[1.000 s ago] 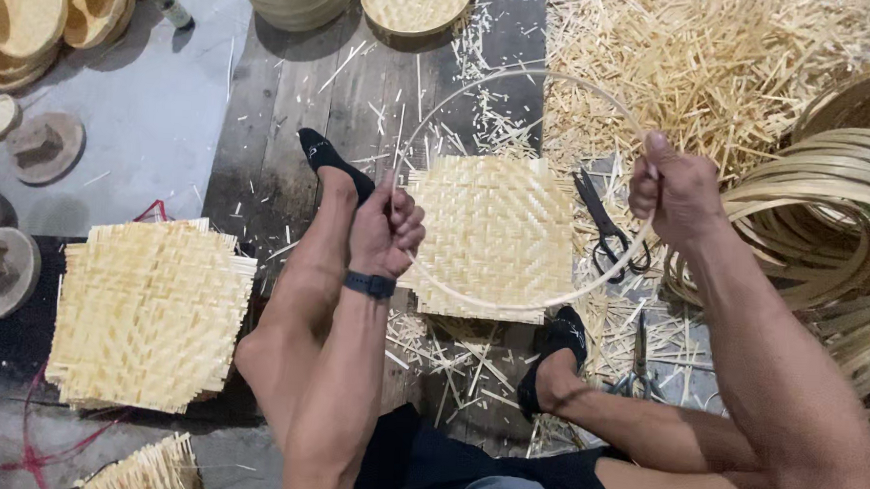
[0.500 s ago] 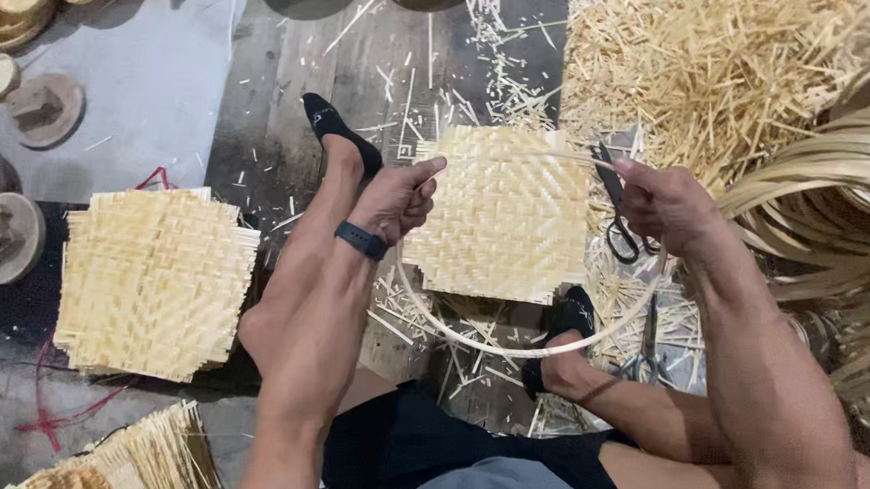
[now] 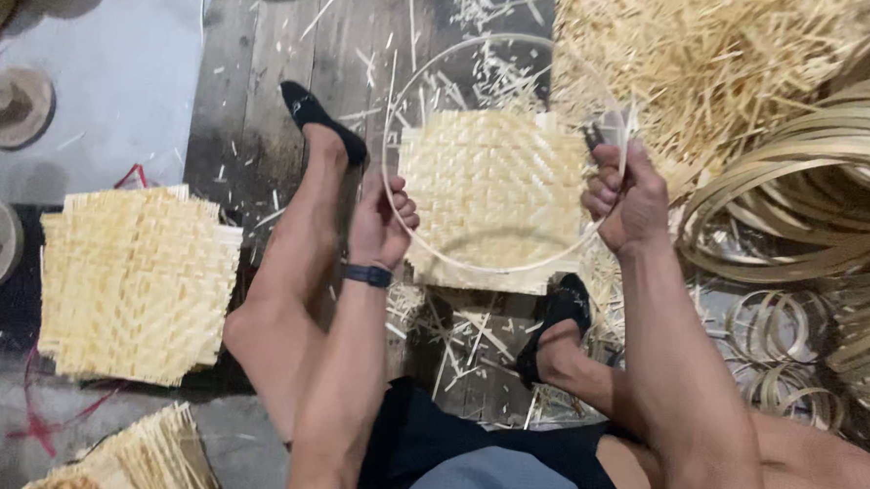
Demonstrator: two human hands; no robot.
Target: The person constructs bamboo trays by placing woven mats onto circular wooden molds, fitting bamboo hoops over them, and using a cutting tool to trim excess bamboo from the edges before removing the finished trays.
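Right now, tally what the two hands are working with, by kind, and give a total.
Woven square mat under the hands: 1
Thin round hoop, gripped by left hand and right hand: 1
Scissors in right hand: 1
Total: 3

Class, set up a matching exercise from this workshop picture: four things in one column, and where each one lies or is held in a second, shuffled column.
1. thin hoop
2. woven square mat
3. stack of woven mats
4. coiled bamboo strips

a. far right on the floor
b. on the floor between the feet
c. held by left hand and right hand
d. left of the left leg

Pairs: 1-c, 2-b, 3-d, 4-a
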